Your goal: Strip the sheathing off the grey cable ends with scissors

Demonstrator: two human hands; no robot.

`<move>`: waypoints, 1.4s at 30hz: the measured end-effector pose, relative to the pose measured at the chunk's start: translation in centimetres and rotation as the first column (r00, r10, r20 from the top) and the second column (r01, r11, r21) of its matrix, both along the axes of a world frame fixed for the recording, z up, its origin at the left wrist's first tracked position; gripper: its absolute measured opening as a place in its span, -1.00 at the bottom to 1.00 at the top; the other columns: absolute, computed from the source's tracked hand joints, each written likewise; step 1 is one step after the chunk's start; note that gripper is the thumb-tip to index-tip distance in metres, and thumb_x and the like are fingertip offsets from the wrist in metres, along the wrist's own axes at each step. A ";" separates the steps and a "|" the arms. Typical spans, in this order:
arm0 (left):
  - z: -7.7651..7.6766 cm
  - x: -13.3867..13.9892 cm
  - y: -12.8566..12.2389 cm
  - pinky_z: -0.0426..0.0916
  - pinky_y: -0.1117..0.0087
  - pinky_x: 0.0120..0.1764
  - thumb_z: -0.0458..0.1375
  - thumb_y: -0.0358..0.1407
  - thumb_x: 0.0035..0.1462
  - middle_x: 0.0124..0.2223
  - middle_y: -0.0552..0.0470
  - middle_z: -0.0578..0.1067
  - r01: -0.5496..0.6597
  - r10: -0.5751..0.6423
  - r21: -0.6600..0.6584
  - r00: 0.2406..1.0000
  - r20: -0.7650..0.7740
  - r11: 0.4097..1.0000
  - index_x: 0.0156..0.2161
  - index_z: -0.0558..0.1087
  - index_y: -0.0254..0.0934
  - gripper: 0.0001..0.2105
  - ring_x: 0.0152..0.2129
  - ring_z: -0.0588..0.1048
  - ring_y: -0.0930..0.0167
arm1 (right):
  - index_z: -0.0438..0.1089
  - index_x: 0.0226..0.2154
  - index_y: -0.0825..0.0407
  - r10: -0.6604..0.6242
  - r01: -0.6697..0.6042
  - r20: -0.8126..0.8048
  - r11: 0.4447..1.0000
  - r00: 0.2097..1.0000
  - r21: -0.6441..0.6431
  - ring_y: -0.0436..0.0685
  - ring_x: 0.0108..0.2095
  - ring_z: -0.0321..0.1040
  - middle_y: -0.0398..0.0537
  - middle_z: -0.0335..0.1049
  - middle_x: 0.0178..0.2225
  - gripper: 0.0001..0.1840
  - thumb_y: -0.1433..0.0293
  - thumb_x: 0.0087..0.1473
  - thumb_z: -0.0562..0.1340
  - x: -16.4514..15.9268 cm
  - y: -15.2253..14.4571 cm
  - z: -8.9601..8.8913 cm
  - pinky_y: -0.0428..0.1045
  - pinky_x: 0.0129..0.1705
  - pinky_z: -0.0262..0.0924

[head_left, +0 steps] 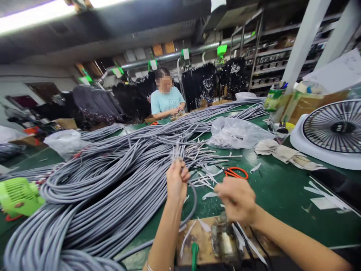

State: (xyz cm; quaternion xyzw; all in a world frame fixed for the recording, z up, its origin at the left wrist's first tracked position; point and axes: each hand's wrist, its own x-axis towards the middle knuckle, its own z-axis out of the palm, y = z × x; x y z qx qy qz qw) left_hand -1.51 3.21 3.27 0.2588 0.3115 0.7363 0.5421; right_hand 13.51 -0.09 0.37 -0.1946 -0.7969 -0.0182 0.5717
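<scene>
My left hand (177,175) is raised in front of me with its fingers curled round a grey cable (194,195). That cable loops down from the hand toward a wooden board. Pale thin strands (177,150) show just above the fingertips. My right hand (237,197), smeared by motion, is closed above a small metal device (227,241) on the board (201,248). Whatever its fingers may hold is hidden. Orange-handled scissors (237,172) lie just beyond the right hand. A large bundle of grey cables (113,188) spreads to the left, with loose ends past my left hand.
White scraps (208,195) litter the green table (276,192). A clear plastic bag (237,131), cloth gloves (287,154) and a white fan (338,130) stand right. A green fan (19,197) is at left. Across the table a person (167,99) handles something small.
</scene>
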 end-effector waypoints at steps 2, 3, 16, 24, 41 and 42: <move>-0.2 1.1 -0.5 0.04 0.68 -0.69 0.28 -0.30 -0.15 -0.47 0.12 0.32 0.056 -0.055 0.011 0.992 -0.116 0.998 -0.37 0.41 -0.39 -0.77 -0.69 0.18 0.68 | 0.35 -0.42 0.00 -0.160 0.140 -0.079 0.967 0.984 -0.211 -0.01 -0.54 0.29 -0.12 0.40 -0.53 -0.83 0.47 0.09 0.06 0.7 1.6 0.5 -0.09 -0.46 0.15; -0.4 1.8 -0.8 0.08 0.66 -0.66 0.29 -0.29 -0.18 -0.46 0.09 0.34 0.085 -0.081 0.017 0.983 -0.167 0.996 -0.35 0.44 -0.40 -0.74 -0.66 0.21 0.66 | 0.35 -0.43 0.02 -0.207 0.171 -0.091 0.939 0.974 -0.298 0.00 -0.52 0.30 -0.11 0.40 -0.50 -0.83 0.46 0.09 0.07 1.0 2.3 0.8 -0.09 -0.45 0.15; -1.3 3.8 -2.3 0.04 0.59 -0.64 0.26 -0.29 -0.12 -0.64 0.14 0.27 0.123 -0.096 0.050 0.925 -0.368 0.991 -0.35 0.52 -0.38 -0.79 -0.70 0.15 0.64 | 0.37 -0.47 0.05 -0.247 0.229 0.011 0.878 0.969 -0.421 -0.01 -0.53 0.20 -0.12 0.32 -0.56 -0.79 0.38 0.10 0.08 1.9 3.1 1.0 -0.11 -0.48 0.04; -1.2 3.8 -2.5 0.08 0.60 -0.63 0.24 -0.25 -0.10 -0.59 0.11 0.34 0.119 -0.106 0.005 0.903 -0.416 0.993 -0.36 0.52 -0.37 -0.79 -0.70 0.17 0.64 | 0.38 -0.50 0.07 -0.244 0.215 -0.013 0.879 0.970 -0.425 -0.03 -0.57 0.18 -0.12 0.31 -0.57 -0.78 0.38 0.08 0.10 2.1 3.0 1.3 -0.12 -0.51 0.03; -1.3 4.5 -3.3 0.29 0.50 -0.44 0.14 -0.30 0.01 -0.42 -0.03 0.48 -0.031 0.167 0.204 0.697 -0.697 0.978 -0.33 0.51 -0.38 -0.82 -0.49 0.42 0.45 | 0.37 -0.50 0.07 -0.142 0.130 -0.083 0.982 0.986 -0.138 -0.02 -0.58 0.27 -0.11 0.40 -0.57 -0.88 0.49 0.00 0.14 1.9 2.4 0.7 -0.09 -0.43 0.18; -1.3 4.5 -3.3 0.29 0.50 -0.44 0.14 -0.31 0.02 -0.42 -0.03 0.48 -0.038 0.179 0.212 0.690 -0.701 0.977 -0.33 0.51 -0.38 -0.82 -0.49 0.42 0.45 | 0.36 -0.50 0.07 -0.142 0.129 -0.088 0.983 0.986 -0.133 -0.01 -0.57 0.28 -0.11 0.41 -0.56 -0.88 0.50 0.00 0.15 1.9 2.4 0.7 -0.09 -0.43 0.18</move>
